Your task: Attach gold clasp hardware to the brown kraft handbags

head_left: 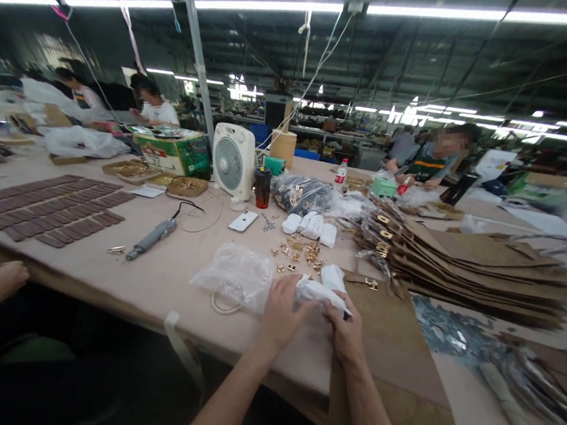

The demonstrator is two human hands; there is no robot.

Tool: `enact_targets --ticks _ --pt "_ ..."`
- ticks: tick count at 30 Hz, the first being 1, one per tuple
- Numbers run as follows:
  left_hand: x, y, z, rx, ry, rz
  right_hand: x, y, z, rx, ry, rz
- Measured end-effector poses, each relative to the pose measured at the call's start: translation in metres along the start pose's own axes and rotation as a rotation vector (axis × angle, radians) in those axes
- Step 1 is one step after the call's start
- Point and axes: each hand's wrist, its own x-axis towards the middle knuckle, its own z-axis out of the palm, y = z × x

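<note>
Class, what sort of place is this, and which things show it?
Probably a leather-goods workshop: brown panels with gold clasps lie stacked, loose gold fittings sit nearby, and rows of dark strips cover the table's far left.

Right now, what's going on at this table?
A person has both hands on a white packet: the right hand grips one end, and the left hand is at the other. Loose gold clasps lie just beyond on the table. A stack of brown pieces sits to the right.
</note>
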Motion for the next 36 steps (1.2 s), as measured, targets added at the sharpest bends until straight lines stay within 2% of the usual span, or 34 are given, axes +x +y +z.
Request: enact_targets --ticks 2,3,6,8,11,15,19,22,25,28,31,33,36 --pt "0.003 -0.003 -0.004 0.257 -0.027 0.063 0.008 0.002 -0.005 0.286 0.165 0.007" --pt "0.005 -0.005 -0.006 0.39 -0.071 0.042 0.013 0.003 -0.009 0.444 0.236 0.003" --pt "0.01 -0.011 -0.006 0.695 -0.215 -0.044 0.022 0.001 -0.025 0.843 0.32 -0.003" --pt "0.013 -0.013 -0.002 0.754 -0.245 -0.023 0.024 -0.002 -0.036 1.018 0.302 0.019" --pt "0.019 -0.013 0.014 0.62 -0.21 -0.004 0.023 -0.003 -0.046 1.196 0.274 0.042" --pt "0.035 0.0 0.056 0.348 -0.101 -0.067 0.025 -0.001 -0.05 1.251 0.236 0.02" --pt "0.052 0.021 0.106 0.248 -0.041 -0.134 0.025 -0.001 -0.048 1.223 0.258 0.007" --pt "0.058 0.03 0.135 0.303 -0.075 -0.116 0.022 -0.002 -0.045 1.221 0.239 -0.002" --pt "0.058 0.029 0.152 0.363 -0.17 -0.085 0.02 -0.004 -0.043 1.209 0.213 -0.02" --pt "0.059 0.021 0.153 0.325 -0.292 0.0 0.019 -0.004 -0.041 1.169 0.191 -0.052" --pt "0.059 0.014 0.141 0.136 -0.403 0.095 0.019 -0.003 -0.037 1.079 0.19 -0.065" --pt "0.053 0.011 0.127 -0.021 -0.336 0.127 0.018 -0.001 -0.032 0.978 0.219 -0.027" --pt "0.033 0.009 0.101 -0.226 -0.053 0.029 0.016 0.005 -0.024 0.785 0.235 0.019"
